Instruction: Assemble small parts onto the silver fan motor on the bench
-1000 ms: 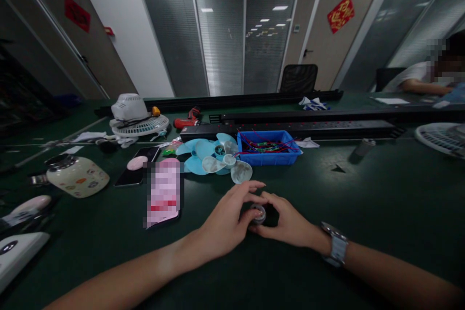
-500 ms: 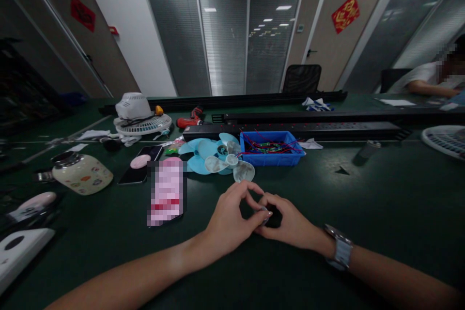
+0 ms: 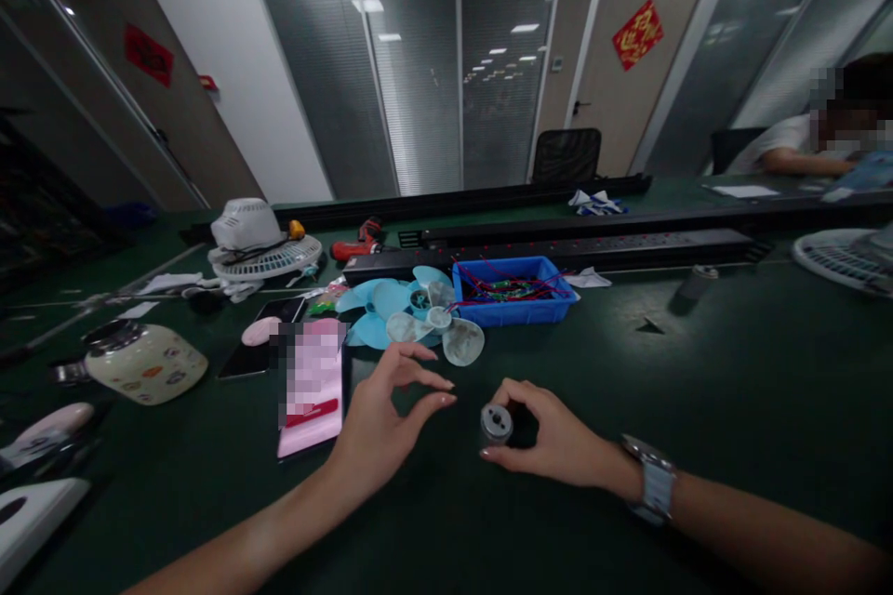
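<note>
While the left hand (image 3: 380,409) hovers, fingers parted, the right hand (image 3: 554,435) grips an upright cylinder (image 3: 496,426), seemingly stiff, smooth metal, best held around its sides.

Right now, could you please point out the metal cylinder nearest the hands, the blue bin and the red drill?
Metal cylinder (image 3: 496,429): head view, on its top face.
Blue bin (image 3: 514,312): head view, on its front wall.
Red drill (image 3: 353,250): head view, on its body.

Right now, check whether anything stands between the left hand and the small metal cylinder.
Nothing visible does: between the left hand and the metal cylinder, only green tabletop shows. The right hand holds the cylinder from the opposite side.
</note>
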The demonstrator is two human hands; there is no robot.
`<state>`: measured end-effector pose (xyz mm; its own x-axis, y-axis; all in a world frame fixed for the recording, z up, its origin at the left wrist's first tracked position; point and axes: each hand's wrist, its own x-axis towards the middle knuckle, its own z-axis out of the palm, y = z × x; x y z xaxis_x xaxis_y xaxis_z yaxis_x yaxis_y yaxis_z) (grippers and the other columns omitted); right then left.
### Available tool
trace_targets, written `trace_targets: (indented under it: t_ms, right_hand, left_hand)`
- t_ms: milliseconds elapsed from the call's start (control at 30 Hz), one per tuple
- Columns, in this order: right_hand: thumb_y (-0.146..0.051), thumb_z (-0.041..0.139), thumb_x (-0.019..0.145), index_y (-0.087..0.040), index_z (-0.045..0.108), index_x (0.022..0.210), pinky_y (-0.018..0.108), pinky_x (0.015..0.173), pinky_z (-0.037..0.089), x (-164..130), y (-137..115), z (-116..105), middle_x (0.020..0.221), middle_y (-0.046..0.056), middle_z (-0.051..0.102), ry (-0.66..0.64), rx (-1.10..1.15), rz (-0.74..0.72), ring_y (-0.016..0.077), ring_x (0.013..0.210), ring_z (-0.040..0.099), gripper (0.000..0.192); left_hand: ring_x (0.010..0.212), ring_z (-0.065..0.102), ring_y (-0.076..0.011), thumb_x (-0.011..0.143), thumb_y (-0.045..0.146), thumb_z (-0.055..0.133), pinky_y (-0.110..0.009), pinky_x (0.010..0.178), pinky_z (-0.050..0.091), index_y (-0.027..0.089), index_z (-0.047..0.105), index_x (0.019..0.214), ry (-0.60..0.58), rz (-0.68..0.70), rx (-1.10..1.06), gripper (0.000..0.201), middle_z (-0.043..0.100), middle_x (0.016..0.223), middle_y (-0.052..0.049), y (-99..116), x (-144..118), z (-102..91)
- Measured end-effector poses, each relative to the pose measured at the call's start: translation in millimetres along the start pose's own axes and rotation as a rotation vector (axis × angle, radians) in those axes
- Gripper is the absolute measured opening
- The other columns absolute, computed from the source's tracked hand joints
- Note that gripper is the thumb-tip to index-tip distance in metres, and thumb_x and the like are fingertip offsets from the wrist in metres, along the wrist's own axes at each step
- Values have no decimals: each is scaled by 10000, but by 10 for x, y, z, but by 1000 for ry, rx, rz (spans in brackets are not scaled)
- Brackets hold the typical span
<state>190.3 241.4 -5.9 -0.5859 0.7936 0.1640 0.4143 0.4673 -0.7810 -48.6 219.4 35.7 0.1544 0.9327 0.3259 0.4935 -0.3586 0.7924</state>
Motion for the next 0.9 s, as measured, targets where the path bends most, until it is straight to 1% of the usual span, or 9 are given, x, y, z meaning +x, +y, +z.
trace_targets:
  t_ms: [100, 200, 367, 467, 567, 633, 767, 833, 900]
  right_hand:
    - [-373, 807, 742, -209, 587, 893, 313, 698, 450, 5, -10, -4, 884, 10, 647, -5, 9, 17, 202, 807, 582, 314]
    - [-382, 801, 753, -209, 588, 895, 311, 697, 453, 3, -8, 4, 890, 12, 647, -16, 27, 22, 202, 813, 583, 308]
    - [-382, 797, 760, -211, 584, 896, 316, 713, 454, 1, 7, 14, 890, 7, 650, -6, 22, 6, 197, 814, 583, 305]
    - [-372, 801, 754, -210, 585, 895, 320, 717, 452, 1, 11, 9, 893, 8, 651, -9, 16, 15, 200, 821, 585, 305]
    - [-370, 806, 749, -209, 587, 892, 323, 725, 450, -1, 11, 5, 897, 8, 653, -8, 10, 20, 204, 832, 588, 307]
    - [-384, 807, 744, -208, 589, 891, 321, 717, 448, -1, 10, 6, 891, 7, 650, -6, 2, 17, 203, 823, 585, 317]
    - [-382, 808, 738, -202, 588, 891, 310, 699, 441, 5, 4, 13, 869, 3, 636, 3, 0, 5, 198, 801, 580, 323]
    - [-361, 806, 737, -202, 582, 883, 307, 707, 436, 3, 6, 21, 860, -4, 629, 13, -4, -6, 194, 802, 581, 311]
    - [-350, 805, 737, -205, 573, 882, 303, 710, 431, -3, 19, 31, 856, -12, 622, 21, -14, -17, 191, 805, 581, 309]
  left_hand:
    - [951, 722, -263, 835, 218, 709, -394, 756, 549, 245, 502, 1070, -8, -120, 106, 314, 756, 962, -23, -259, -104, -72]
    - [978, 724, -268, 826, 209, 716, -414, 787, 557, 235, 524, 1071, -17, -130, 141, 312, 758, 968, -26, -437, -193, -66]
    - [1098, 685, -260, 806, 174, 724, -489, 964, 519, 248, 510, 1222, -41, -79, 139, 473, 745, 1095, -43, -519, -231, -30]
    - [1107, 682, -254, 824, 182, 708, -477, 963, 529, 263, 529, 1224, -47, -81, 131, 446, 760, 1044, -22, -524, -230, -27]
    - [1029, 712, -251, 835, 192, 710, -446, 918, 548, 249, 592, 1110, -4, -64, 120, 305, 762, 991, -20, -440, -215, 7]
    - [966, 729, -245, 828, 185, 723, -426, 893, 549, 230, 616, 1015, 44, -32, 89, 221, 756, 988, -26, -307, -195, 66]
    - [877, 744, -242, 767, 161, 790, -409, 856, 544, 228, 624, 957, 39, 64, -16, 261, 764, 883, -4, 21, -139, 249]
    - [897, 741, -251, 748, 141, 804, -403, 841, 544, 227, 640, 917, 16, 76, -37, 250, 765, 928, -16, 122, -103, 337]
    - [931, 734, -262, 737, 122, 809, -400, 841, 542, 224, 652, 876, -7, 71, -45, 233, 758, 987, -27, 156, -68, 403]
